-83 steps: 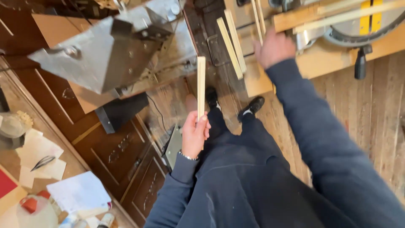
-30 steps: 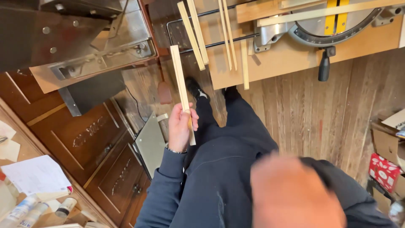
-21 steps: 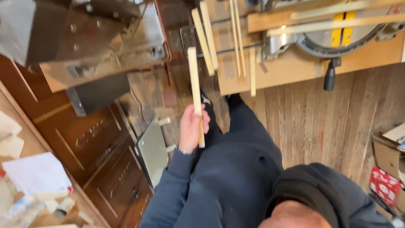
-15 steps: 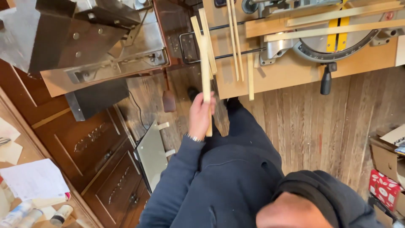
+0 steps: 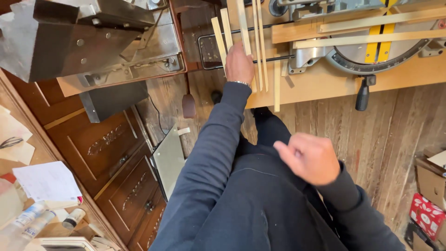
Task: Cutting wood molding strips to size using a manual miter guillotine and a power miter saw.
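Wood strip: I see the left hand [image 5: 239, 62] at upper centre of the frame, its grip closed on a pale wood strip [image 5: 218, 39] laid on the table [image 5: 325, 83] among the others.
Change: half a second ago that strip was raised over the dark trousers; now it has reached the table edge, so I judge it is being set with the pile.
Right hand: the right hand [image 5: 310, 158], centre right, is loosely curled and holds nothing.
Count: I count about six thin strips [image 5: 258, 42] by the left hand, and two longer boards [image 5: 371, 29] across the mitre saw [image 5: 371, 51] at upper right.
Surroundings: plank floor [image 5: 395, 135] below; dark cabinet drawers [image 5: 116, 158] at left.
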